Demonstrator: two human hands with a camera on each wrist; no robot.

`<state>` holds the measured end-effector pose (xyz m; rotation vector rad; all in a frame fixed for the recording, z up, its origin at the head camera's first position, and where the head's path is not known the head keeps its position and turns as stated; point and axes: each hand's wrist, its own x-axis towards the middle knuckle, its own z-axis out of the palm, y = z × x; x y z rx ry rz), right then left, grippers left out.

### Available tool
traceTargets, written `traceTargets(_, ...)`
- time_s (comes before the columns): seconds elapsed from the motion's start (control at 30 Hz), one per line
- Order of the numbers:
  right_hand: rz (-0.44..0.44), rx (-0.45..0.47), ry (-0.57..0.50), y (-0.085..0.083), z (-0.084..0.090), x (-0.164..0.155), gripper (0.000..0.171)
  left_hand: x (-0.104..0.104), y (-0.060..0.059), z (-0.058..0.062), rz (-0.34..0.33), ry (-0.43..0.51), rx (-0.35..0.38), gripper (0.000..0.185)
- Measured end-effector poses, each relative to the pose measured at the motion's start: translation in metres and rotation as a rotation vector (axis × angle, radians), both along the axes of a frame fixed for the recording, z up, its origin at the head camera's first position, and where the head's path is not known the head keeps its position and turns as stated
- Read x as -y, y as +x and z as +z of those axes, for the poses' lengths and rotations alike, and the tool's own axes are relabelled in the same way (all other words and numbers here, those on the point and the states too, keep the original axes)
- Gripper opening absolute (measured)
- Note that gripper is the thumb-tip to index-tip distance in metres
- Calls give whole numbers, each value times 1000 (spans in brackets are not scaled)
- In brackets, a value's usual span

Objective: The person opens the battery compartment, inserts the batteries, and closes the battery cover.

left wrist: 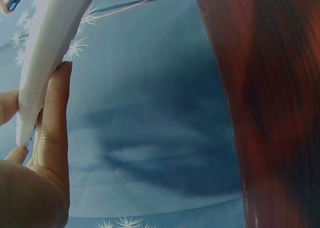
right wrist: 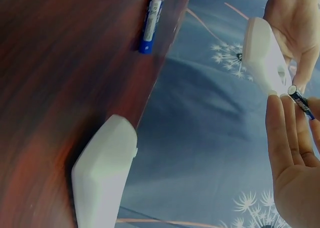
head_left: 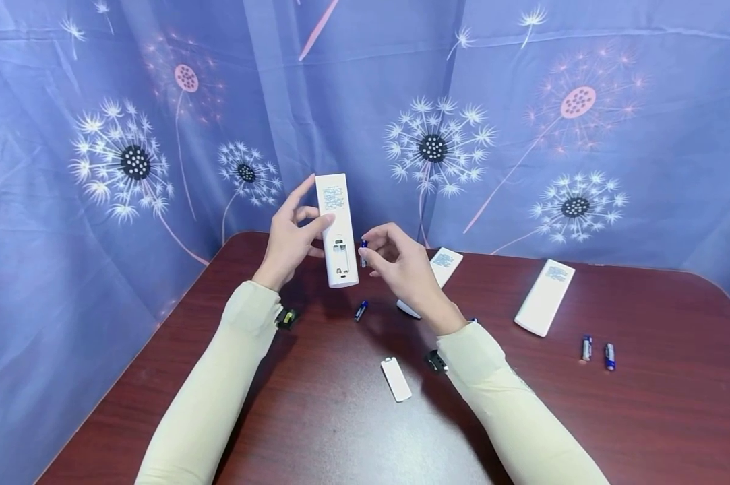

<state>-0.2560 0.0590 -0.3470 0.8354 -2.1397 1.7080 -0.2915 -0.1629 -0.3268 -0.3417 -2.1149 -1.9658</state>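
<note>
Battery cover (head_left: 396,379): nearest the camera, the small white lid lies loose on the dark red counter (head_left: 340,431), below and just right of the raised remote (head_left: 337,229).
Loose cell (head_left: 360,310): one blue-and-silver battery rests on the counter directly below the raised remote.
Left hand (head_left: 292,236): fingers and thumb clamp the raised remote by its edges, holding it upright above the counter, back toward the person, its open battery bay (head_left: 340,258) low on the body.
Right hand (head_left: 401,266): fingertips pinch a small battery (head_left: 363,248) just right of the open bay, not yet inside it.
Step in hand, as judged: seating the cell well likely means matching its poles to the bay's markings, pressing one end against the spring contact first, then tipping the other end down while the left hand steadies the remote.
Second remote (head_left: 437,273): lies partly behind the right hand, right of the raised remote.
Third remote (head_left: 545,296): farther right, with two spare batteries (head_left: 598,351) beyond it.
Backdrop: blue dandelion-print curtain (head_left: 522,135) behind the raised remote.
</note>
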Motion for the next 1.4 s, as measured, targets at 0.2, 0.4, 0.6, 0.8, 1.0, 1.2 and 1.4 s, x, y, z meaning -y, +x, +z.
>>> traceTargets(0.2,14,-1,-16,1,1,6,19,-3,0,1,-17,1,-1,76)
traceTargets(0.4,21,8,-25,2,1,10,19,-4,1,1,-25,3,-4,76)
traceTargets(0.6,-8,-46,21,3,1,12,18,-7,2,2,-24,3,-3,77)
traceTargets(0.8,-25,-96,42,3,1,13,17,-8,4,4,-30,3,-9,76)
traceTargets(1.0,-44,-133,81,3,1,14,17,-9,4,4,-41,5,-18,76)
traceTargets(1.2,-65,-172,109,3,-1,16,16,-10,5,5,-47,7,-20,76)
traceTargets(1.4,-87,-223,139,3,-4,16,16,-10,5,5,-47,8,-21,76)
